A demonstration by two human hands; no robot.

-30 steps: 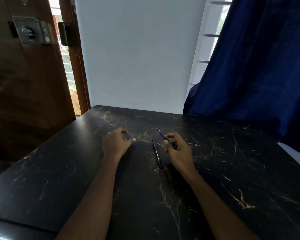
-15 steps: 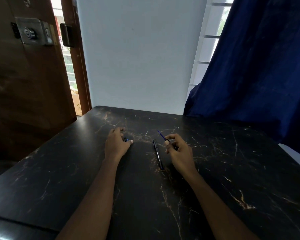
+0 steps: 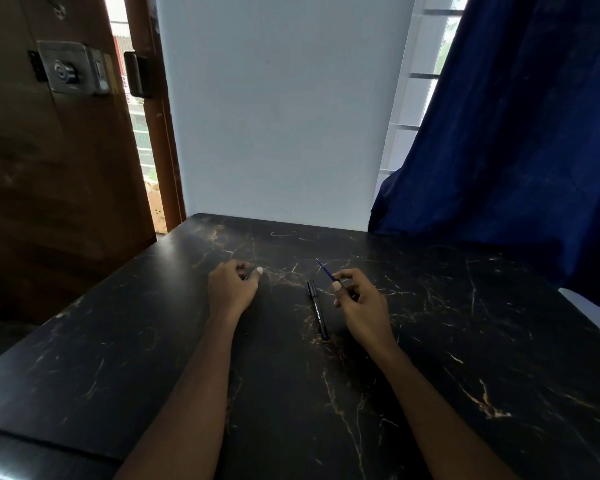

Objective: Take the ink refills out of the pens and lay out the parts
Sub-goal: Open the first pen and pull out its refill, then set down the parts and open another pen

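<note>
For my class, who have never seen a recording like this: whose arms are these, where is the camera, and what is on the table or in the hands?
There is no machine here. A person wears a camera on the head, looking forward and down, so the two bare arms are their own. On the dark marble-patterned table lies a black pen between the hands. The right hand pinches a thin blue ink refill, its tip pointing away and up. The left hand rests curled on the table over something small; what it is cannot be made out.
</note>
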